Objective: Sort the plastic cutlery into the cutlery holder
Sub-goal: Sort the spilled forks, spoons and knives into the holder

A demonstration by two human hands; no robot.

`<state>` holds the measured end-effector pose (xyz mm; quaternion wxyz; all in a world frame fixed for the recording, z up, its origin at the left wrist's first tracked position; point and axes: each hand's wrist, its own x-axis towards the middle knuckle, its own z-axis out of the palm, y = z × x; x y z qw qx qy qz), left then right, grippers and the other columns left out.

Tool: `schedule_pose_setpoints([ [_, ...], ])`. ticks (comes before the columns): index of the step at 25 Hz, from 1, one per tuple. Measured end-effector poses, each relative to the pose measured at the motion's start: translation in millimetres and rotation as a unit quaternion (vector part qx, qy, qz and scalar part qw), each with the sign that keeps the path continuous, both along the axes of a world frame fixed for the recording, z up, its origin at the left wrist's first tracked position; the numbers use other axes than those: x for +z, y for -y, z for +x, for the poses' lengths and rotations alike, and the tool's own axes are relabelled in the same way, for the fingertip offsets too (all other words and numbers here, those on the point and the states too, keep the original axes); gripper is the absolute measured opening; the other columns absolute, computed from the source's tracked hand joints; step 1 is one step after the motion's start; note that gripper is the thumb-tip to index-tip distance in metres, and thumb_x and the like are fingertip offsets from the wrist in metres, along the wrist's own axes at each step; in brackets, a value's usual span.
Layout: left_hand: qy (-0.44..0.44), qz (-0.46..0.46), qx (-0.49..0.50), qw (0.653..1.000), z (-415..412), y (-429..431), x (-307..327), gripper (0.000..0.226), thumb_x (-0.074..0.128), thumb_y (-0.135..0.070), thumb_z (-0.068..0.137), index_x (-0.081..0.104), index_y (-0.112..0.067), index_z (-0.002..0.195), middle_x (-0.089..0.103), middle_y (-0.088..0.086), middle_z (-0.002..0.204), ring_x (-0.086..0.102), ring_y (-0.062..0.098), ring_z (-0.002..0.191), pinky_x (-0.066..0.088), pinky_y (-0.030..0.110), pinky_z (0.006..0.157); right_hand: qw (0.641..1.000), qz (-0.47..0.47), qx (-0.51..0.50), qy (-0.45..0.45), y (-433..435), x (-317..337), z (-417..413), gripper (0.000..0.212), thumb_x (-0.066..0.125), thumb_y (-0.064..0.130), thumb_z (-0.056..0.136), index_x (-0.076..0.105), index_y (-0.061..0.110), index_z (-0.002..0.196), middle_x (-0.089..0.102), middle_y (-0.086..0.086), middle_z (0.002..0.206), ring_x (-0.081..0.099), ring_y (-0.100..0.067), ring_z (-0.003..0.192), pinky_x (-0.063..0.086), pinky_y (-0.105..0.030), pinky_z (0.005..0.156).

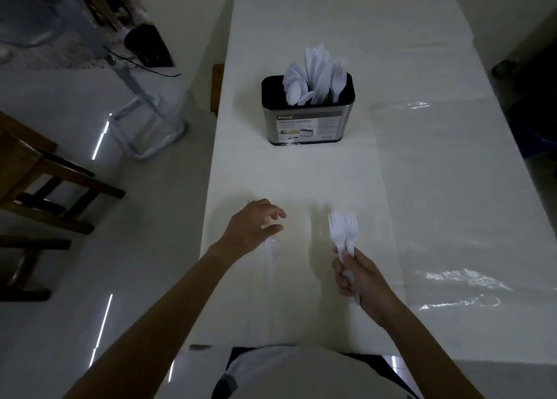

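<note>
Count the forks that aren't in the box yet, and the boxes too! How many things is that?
Held forks, in the right hand: 2
Loose fork on the table, under the left hand: 1
Cutlery holder: 1
Total: 4
The pieces already inside the holder overlap too much to count.

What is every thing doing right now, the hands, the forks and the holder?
Left hand, open, hovering above the loose fork.
Right hand, gripping a bunch of forks by the handles.
Bunch of forks, held, tines pointing away.
Loose fork, lying flat on the table.
Cutlery holder, upright, white cutlery standing in it.
</note>
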<state>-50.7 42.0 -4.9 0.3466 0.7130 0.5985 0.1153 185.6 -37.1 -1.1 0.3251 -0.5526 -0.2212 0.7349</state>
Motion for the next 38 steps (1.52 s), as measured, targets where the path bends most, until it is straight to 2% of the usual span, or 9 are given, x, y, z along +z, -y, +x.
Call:
schedule_pose_setpoints([
  [3,-0.098,-0.025,-0.100,0.990,-30,6,-2,0.033,0.071,-0.036,0.078,0.066,-0.030,0.110,0.054,-0.007,0.111,0.049,0.006,0.102,0.041,0.023,0.081,1.000,-0.017,-0.016,0.021,-2,-8,14,0.019,0.039,0.024,0.100,0.054,0.013,0.100,0.048,0.000,0.065,0.038,-0.008,0.043,0.031,-0.019,0.039],
  [10,-0.120,0.017,-0.159,0.980,-22,8,-9,0.018,0.069,-0.029,0.080,0.064,-0.017,0.091,0.062,-0.002,0.096,0.056,0.014,0.090,0.039,0.025,0.071,0.997,-0.021,0.028,0.062,1,-13,13,0.018,0.038,0.019,0.101,0.054,0.011,0.097,0.049,-0.001,0.064,0.041,-0.008,0.043,0.032,-0.020,0.039],
  [13,-0.050,-0.019,-0.111,0.992,-13,5,-3,0.018,0.068,-0.034,0.083,0.061,-0.018,0.081,0.062,-0.007,0.079,0.054,0.008,0.070,0.038,0.023,0.064,0.996,-0.010,0.041,0.082,-3,-12,9,0.019,0.037,0.019,0.101,0.053,0.010,0.099,0.049,-0.001,0.064,0.042,-0.008,0.044,0.034,-0.022,0.041],
  [16,0.138,-0.082,0.014,0.987,15,6,15,0.011,0.068,-0.022,0.084,0.062,-0.014,0.080,0.066,-0.001,0.073,0.056,0.008,0.054,0.043,0.020,0.052,0.995,0.004,0.038,0.095,-7,-7,2,0.022,0.036,0.019,0.102,0.056,0.011,0.103,0.051,-0.003,0.069,0.045,-0.010,0.050,0.036,-0.023,0.046],
  [21,0.369,-0.233,0.227,0.871,63,13,33,0.008,0.065,-0.008,0.086,0.062,-0.008,0.078,0.061,0.003,0.065,0.059,0.011,0.046,0.041,0.019,0.042,0.991,0.046,0.055,0.116,-13,10,-7,0.026,0.037,0.019,0.101,0.058,0.005,0.107,0.062,-0.009,0.081,0.062,-0.016,0.065,0.051,-0.025,0.057],
  [27,0.377,-0.226,0.282,0.853,81,15,29,0.010,0.070,-0.004,0.080,0.062,-0.010,0.080,0.069,-0.001,0.058,0.065,0.013,0.050,0.045,0.019,0.044,0.995,0.009,0.065,0.070,-22,14,-12,0.027,0.040,0.025,0.100,0.060,0.015,0.085,0.063,-0.002,0.072,0.060,-0.005,0.050,0.048,-0.019,0.048],
  [30,0.358,-0.223,0.252,0.871,82,16,31,0.010,0.071,-0.008,0.080,0.063,-0.014,0.080,0.069,-0.004,0.062,0.065,0.011,0.053,0.044,0.020,0.046,0.991,0.052,0.067,0.099,-18,15,-14,0.022,0.041,0.026,0.100,0.058,0.020,0.087,0.064,0.001,0.073,0.063,-0.008,0.060,0.051,-0.023,0.057],
  [33,0.309,-0.213,0.247,0.893,83,15,30,0.012,0.073,-0.014,0.079,0.063,-0.018,0.084,0.066,-0.003,0.073,0.059,0.010,0.058,0.044,0.021,0.048,0.998,0.033,0.047,0.030,-16,20,-15,0.022,0.039,0.024,0.100,0.053,0.013,0.087,0.059,-0.002,0.065,0.058,-0.011,0.048,0.048,-0.023,0.048],
  [38,0.369,-0.226,0.195,0.880,79,12,30,0.018,0.067,-0.008,0.084,0.064,-0.014,0.101,0.066,-0.002,0.073,0.061,0.009,0.056,0.042,0.022,0.049,0.995,0.081,0.056,0.010,-10,31,-18,0.024,0.032,0.028,0.102,0.053,0.015,0.102,0.056,0.002,0.061,0.046,-0.012,0.045,0.036,-0.022,0.043],
])
